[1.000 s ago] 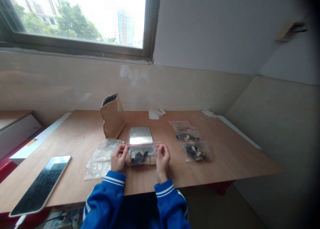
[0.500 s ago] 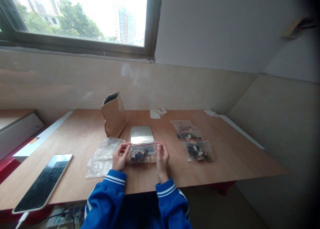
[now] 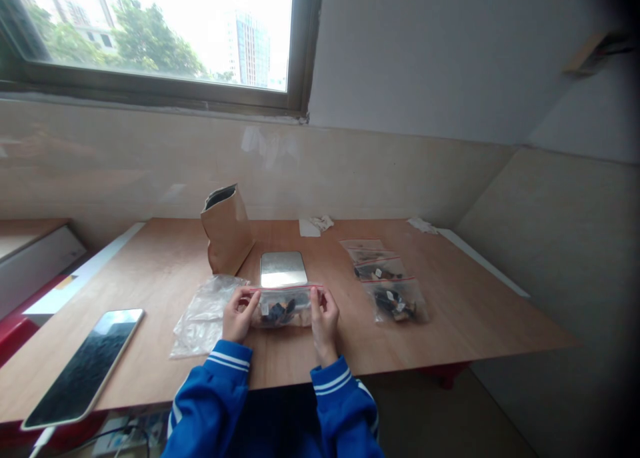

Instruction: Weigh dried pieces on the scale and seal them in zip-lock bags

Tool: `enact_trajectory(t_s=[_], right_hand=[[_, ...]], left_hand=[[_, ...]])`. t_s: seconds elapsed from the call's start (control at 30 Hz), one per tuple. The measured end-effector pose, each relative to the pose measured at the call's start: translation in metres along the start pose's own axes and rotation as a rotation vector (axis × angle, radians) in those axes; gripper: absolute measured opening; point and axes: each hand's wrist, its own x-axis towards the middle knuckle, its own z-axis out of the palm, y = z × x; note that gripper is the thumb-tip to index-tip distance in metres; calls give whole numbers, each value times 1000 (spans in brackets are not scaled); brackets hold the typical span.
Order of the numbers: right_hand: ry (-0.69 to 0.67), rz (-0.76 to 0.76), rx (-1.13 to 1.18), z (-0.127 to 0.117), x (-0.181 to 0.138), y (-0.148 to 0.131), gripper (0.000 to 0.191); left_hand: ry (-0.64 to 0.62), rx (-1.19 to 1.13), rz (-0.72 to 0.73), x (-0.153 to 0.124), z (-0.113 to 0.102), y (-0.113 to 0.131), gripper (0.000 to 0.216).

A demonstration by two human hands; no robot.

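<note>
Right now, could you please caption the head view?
Left hand and right hand pinch a filled, red-sealed zip bag.

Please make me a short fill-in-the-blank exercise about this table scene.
1. The left hand and the right hand hold one zip bag with a ____ seal strip.
2. Exactly ____ more filled bags lie to its right on the table.
3. The standing paper bag is ____ in colour.
Missing words: red; three; brown.

A wooden table (image 3: 475, 311) stands in a corner, against beige tiled lower walls (image 3: 125, 171) under pale grey plaster (image 3: 425, 58). A dark-framed window (image 3: 300, 45) at upper left gives bright daylight, showing trees (image 3: 150, 41) and 1 tall building (image 3: 250, 45). Brownish floor (image 3: 450, 418) shows beside the table.
</note>
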Motion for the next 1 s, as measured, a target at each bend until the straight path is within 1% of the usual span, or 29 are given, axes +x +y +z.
enact_trajectory(t_s=[0.13,0.33,0.6,0.73,0.87,1.0], right_hand=[[-4,-9,-14,-1,0,1,33],[-15,-16,-35,-1,-2,3,36],[-6,-102,-115,-1,-1,5,36],[0,-94,-119,0,0,9,37],[-2,-68,-97,0,-1,7,37],[-36,2,-18,-1,-3,0,37]], left_hand=[[10,3,-17,-1,0,2,29],[-15,-65,-101,-1,0,0,31],[18,-43,-88,-2,0,1,32],[26,-6,-66,-3,0,2,32],[31,14,-41,-2,0,4,32],[-31,-104,-73,-2,1,6,35]])
